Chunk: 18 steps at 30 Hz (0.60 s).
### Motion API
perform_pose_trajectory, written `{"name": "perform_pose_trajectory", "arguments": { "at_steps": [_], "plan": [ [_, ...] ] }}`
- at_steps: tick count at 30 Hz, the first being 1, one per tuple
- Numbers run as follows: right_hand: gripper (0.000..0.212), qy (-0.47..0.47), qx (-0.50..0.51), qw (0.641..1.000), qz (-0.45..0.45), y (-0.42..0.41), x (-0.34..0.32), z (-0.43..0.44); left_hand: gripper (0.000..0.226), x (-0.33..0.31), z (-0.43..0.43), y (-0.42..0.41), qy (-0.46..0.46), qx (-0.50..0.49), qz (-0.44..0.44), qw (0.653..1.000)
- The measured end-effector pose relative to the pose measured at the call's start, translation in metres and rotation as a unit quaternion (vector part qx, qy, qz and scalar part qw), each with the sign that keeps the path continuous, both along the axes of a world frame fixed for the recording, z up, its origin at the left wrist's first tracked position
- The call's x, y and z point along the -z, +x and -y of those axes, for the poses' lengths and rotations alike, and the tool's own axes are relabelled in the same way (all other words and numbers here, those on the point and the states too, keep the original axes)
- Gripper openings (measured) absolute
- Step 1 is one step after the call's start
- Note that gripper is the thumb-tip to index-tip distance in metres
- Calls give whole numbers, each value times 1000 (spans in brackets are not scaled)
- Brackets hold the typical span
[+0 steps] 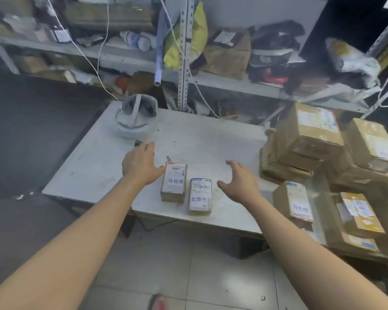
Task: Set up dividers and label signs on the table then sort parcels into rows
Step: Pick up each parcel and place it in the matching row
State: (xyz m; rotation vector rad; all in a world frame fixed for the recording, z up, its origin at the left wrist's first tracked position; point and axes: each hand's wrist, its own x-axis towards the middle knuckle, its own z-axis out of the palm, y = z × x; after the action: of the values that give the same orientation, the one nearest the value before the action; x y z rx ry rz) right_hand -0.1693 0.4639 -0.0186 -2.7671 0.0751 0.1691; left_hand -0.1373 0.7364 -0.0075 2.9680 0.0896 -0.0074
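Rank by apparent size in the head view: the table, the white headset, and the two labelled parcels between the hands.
1. table
2. headset, though it sits farther away
3. left parcel and right parcel: look alike, not ranked

White table — two labelled parcels, white headset, stacked cartons at right

Cluttered metal shelving stands above a pale tiled floor.

Brown cardboard parcels with white labels, pale grey table, white helmet, yellow bag.
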Motion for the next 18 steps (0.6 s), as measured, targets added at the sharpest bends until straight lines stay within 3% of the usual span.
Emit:
{"name": "perform_pose_trajectory", "arguments": {
  "at_steps": [4, 12, 18],
  "plan": [
    [78, 18, 50, 997, -53, 1, 28, -37, 70, 34, -20, 5, -41, -24, -12, 999],
    [114, 59, 147, 977, -141, 3, 98, -76, 108, 106, 16, -1, -170, -90, -116, 974],
    [100, 77, 245, 955, -148, 1, 131, -90, 113, 132, 44, -1, -199, -117, -84, 969]
  ]
}}
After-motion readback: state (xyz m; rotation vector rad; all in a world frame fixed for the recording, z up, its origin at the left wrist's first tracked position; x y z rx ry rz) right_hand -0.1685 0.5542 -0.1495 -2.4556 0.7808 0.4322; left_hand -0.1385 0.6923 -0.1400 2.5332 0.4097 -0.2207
